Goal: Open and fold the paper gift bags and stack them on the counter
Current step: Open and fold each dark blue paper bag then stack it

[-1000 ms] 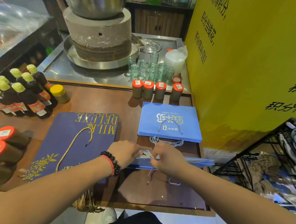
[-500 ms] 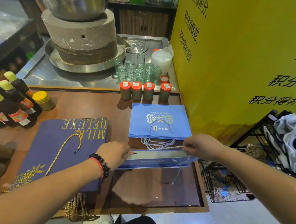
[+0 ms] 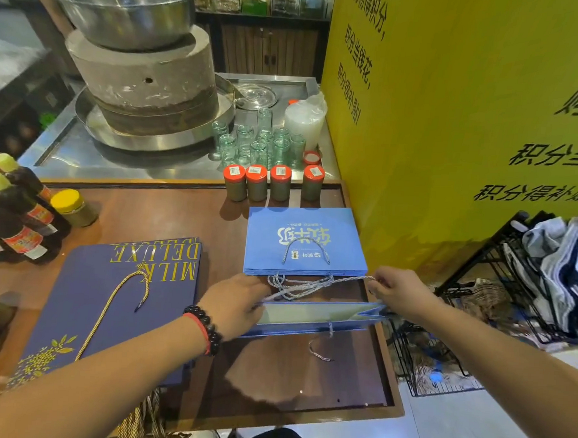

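Left hand [image 3: 234, 305] grips left end of blue gift bag [image 3: 316, 315]; right hand [image 3: 398, 295] pinches right end plus twisted cord handle [image 3: 344, 279]. Bag spans between both hands, mouth slightly parted, pale inside showing, just above brown surface [image 3: 180, 213]. Stack of flat blue bags [image 3: 305, 241] lies just beyond hands. Large navy bag [image 3: 108, 310] lies flat under left forearm.

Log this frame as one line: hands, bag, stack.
left hand: grips left end of bag | right hand: pinches cord at right end | bag: mouth partly open | stack: flat behind
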